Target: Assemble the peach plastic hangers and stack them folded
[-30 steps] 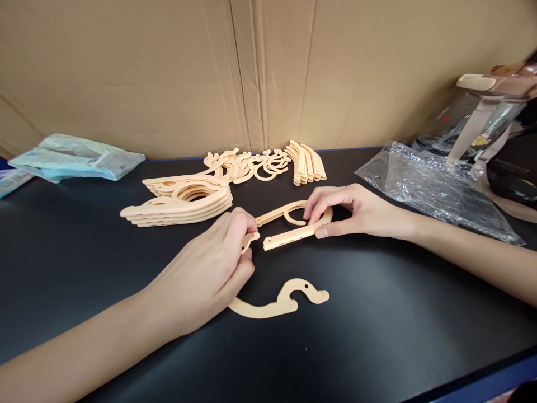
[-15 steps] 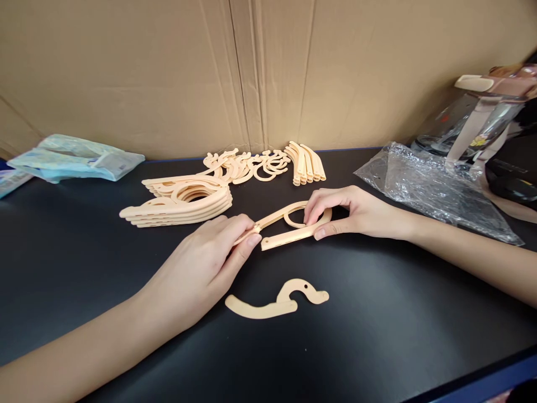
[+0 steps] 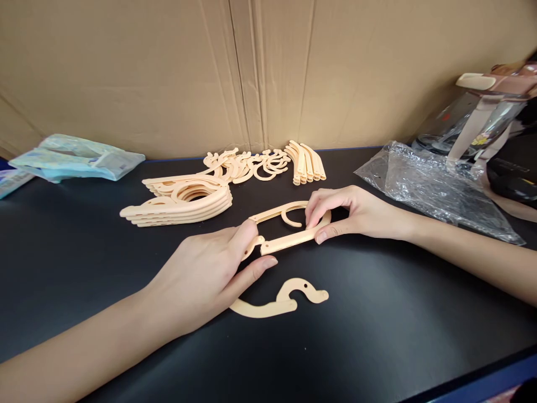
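Note:
My right hand (image 3: pixel 335 215) pinches the rounded end of a beige plastic piece (image 3: pixel 287 242) that has two long arms and a curved hook inside. At the arms' left ends is my left hand (image 3: pixel 226 263), its fingers bent around a small beige piece (image 3: pixel 254 245), partly hidden under them. The left thumb is stretched out to the right, apart from the index finger. Nearer to me, two curved beige pieces (image 3: pixel 262 309) lie touching on the black table (image 3: pixel 361 347), one shaped like a hook.
Stacked beige hanger pieces (image 3: pixel 180 210) lie at left centre. Behind are a pile of hooks (image 3: pixel 251 167) and a row of curved arms (image 3: pixel 305 163). A blue packet (image 3: pixel 79 159) is at left, clear plastic (image 3: pixel 428 187) and a strapped bottle (image 3: pixel 482 120) at right.
My left hand has moved slightly right, its thumb now apart from the index finger. The small piece has turned beside the lower arm, and the two-armed piece has opened wider. My right hand stays put.

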